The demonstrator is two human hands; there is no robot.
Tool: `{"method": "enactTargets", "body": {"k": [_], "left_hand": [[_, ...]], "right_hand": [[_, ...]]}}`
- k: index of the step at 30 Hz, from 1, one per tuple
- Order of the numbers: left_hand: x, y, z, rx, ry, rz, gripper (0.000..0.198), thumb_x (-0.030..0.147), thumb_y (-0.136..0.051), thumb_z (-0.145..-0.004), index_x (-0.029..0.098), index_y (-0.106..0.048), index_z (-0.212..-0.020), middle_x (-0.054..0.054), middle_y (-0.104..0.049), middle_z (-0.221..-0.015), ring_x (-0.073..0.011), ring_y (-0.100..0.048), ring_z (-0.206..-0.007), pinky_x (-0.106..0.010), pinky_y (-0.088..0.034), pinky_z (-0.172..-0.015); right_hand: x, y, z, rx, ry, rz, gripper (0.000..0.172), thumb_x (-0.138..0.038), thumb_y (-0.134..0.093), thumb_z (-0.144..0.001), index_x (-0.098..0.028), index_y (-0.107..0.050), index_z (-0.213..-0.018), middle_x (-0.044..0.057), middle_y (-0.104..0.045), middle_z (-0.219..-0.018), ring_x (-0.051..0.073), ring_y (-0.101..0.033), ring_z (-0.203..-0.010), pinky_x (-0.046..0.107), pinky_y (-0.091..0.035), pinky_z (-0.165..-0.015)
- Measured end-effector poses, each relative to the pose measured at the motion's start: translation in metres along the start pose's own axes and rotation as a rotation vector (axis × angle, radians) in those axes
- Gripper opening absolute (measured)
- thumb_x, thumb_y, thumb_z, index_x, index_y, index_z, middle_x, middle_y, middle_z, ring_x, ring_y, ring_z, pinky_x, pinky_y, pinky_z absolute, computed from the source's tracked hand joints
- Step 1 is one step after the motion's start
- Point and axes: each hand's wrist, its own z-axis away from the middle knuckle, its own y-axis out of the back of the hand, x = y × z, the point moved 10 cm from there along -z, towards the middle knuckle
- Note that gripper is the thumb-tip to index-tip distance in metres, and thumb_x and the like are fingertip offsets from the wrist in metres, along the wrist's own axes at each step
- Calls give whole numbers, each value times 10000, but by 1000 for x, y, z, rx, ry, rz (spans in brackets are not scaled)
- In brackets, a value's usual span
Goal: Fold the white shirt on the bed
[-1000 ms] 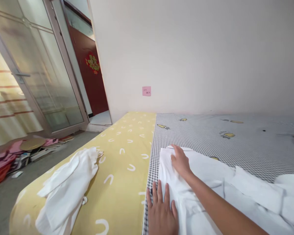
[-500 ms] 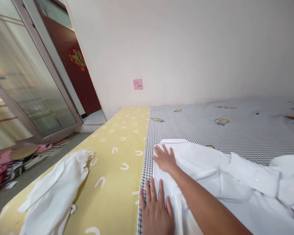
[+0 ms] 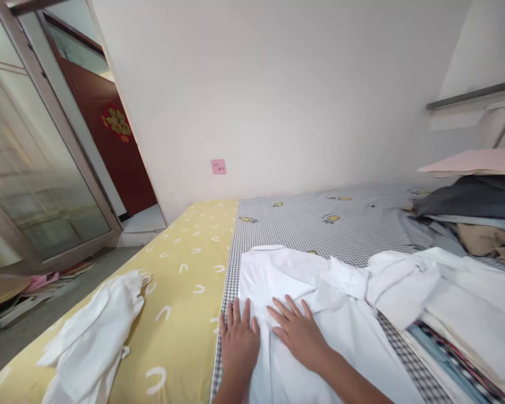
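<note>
A white shirt (image 3: 340, 331) lies spread on the checked part of the bed, its collar-like folds bunched toward the right. My left hand (image 3: 239, 342) rests flat with fingers apart on the shirt's left edge, partly over the checked cloth. Just right of it, my right hand (image 3: 298, 331) lies on the shirt, palm down, fingers spread. Neither hand grips the fabric. Another white garment (image 3: 96, 331) with thin ties lies crumpled on the yellow cloth (image 3: 177, 336) to the left.
At right, a stack of folded clothes (image 3: 450, 359) has white cloth over it. Behind it stands a pile of dark and pink fabrics (image 3: 471, 196). A pink note (image 3: 218, 166) is stuck on the wall. Books and other things (image 3: 29, 292) lie on the floor at left.
My right hand has moved from the shirt's far left corner toward me, smoothing position now beside my left hand. The view has shifted right, showing the clothes piles.
</note>
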Motion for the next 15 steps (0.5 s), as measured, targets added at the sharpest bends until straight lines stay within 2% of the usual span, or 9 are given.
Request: {"method": "enactTargets", "body": {"k": [3,5,6,8,10,13,15], "left_hand": [[-7,9,-4,-50,125,321,473,244,-593,-842,205,-674,-1306,-161,-551,-1515,-364,-395,-1484,-618,-186,-1255],[-17,16,5,-55,180,437,463,246,-618,-809,209,-672,-1267,-151,-591,-1481,-332,-446,-1455,-578,-237,-1251],[-24,21,16,-47,199,472,456,259,-591,-832,211,-648,-1282,-142,-606,-1464,-294,-489,-1424,-524,-302,-1236],[-44,31,50,-15,248,515,418,300,-475,-912,209,-595,-1302,-129,-653,-1386,-222,-591,-1311,-417,-437,-1152],[-69,44,100,38,331,531,385,359,-372,-963,201,-580,-1245,-128,-686,-1264,-200,-653,-1185,-373,-509,-1064],[-109,60,181,83,497,463,386,460,-376,-948,186,-581,-1127,-132,-663,-1128,-227,-678,-1022,-408,-565,-955],[-127,61,221,35,582,389,399,481,-439,-910,169,-591,-1106,-141,-644,-1113,-242,-673,-961,-431,-581,-900]], "right_hand": [[33,4,66,-1,-57,-27,516,-460,-376,-1018,-421,-440,-1529,-38,-341,-1652,298,-201,-1560,636,-133,-1236],[54,7,111,34,-111,-85,509,-463,-422,-987,-417,-504,-1488,-26,-402,-1623,309,-241,-1548,649,-150,-1229],[62,8,134,70,-135,-133,501,-466,-448,-965,-411,-550,-1452,-20,-437,-1603,317,-258,-1542,659,-139,-1227],[74,10,181,183,-190,-284,465,-494,-499,-908,-392,-666,-1330,-10,-526,-1541,328,-296,-1527,653,-109,-1237],[89,5,231,305,-307,-512,432,-556,-573,-825,-355,-761,-1157,17,-636,-1432,337,-385,-1479,595,-152,-1254],[121,-32,311,483,-692,-904,473,-615,-692,-672,-300,-769,-1016,68,-731,-1266,346,-554,-1331,482,-373,-1189],[138,-67,363,598,-987,-1083,533,-595,-748,-587,-280,-721,-1016,80,-739,-1226,341,-609,-1260,426,-500,-1074]]}}
